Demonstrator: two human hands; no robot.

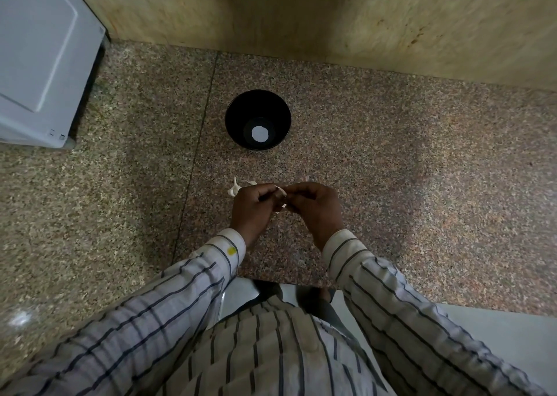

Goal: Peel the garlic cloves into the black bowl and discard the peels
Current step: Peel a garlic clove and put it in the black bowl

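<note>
Dim, warm light from above. Soft shadows pool on the counter [391, 160] around the hands. A small glare spot sits lower left. Edges bow outward, and the wall [301, 9] looks smeared.

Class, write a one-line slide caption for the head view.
Both hands, left and right, pinch a garlic clove over the counter, near the black bowl.

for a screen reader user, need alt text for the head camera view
A person's left hand and right hand meet over a speckled granite counter, pinching garlic between them. A black bowl sits just beyond, with pale garlic pieces beside the left hand.
</note>
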